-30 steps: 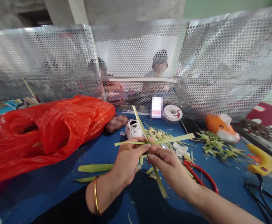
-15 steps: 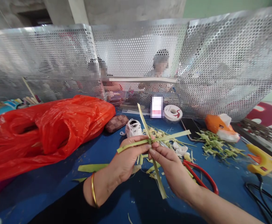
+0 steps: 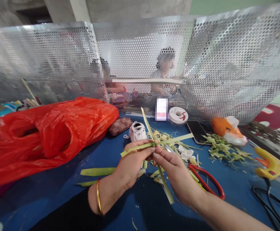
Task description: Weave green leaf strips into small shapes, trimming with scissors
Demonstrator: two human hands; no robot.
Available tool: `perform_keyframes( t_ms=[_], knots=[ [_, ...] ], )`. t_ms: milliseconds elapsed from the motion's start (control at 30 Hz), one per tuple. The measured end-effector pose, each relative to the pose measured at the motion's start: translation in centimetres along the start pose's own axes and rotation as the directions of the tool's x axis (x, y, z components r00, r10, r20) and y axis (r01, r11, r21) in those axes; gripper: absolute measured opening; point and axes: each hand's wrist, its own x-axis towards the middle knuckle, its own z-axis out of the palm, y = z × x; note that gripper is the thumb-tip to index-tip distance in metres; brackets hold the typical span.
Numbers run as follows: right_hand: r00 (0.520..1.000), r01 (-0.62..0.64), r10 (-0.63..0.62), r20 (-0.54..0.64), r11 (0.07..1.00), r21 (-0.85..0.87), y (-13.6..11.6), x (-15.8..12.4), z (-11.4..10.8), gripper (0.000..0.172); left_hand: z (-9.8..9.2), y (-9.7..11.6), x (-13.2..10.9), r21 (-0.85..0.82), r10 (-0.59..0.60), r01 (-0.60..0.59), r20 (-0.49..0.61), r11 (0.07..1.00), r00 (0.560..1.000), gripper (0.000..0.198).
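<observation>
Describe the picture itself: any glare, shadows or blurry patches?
In the head view, highlights gleam on the red plastic bag and perforated metal partition; there too, a dark shadow lies on the blue table below the held leaf strips; also in the head view, the upright display is pixelated.

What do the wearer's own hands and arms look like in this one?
The left hand is ungloved, with a slim gold bangle at the wrist and a black sleeve behind it. The right hand is ungloved too; no sleeve shows on its forearm.
</observation>
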Motion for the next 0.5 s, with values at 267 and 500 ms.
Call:
perform_keyframes(
  t_ms=[267, 500],
  knots=[
    [0.996, 0.085, -0.084, 0.013, 0.99, -0.115, 0.13, -0.19, 0.14, 0.031, 0.2, -0.31, -0.44, -0.004, 0.035, -0.035, 0.023, 0.999, 0.999, 0.019],
    [0.994, 0.106, -0.108, -0.003, 0.978, -0.179, 0.51, -0.49, 0.39, 0.029, 0.22, -0.34, -0.55, -0.022, 0.031, -0.032, -0.028, 0.999, 0.999, 0.027]
  ],
)
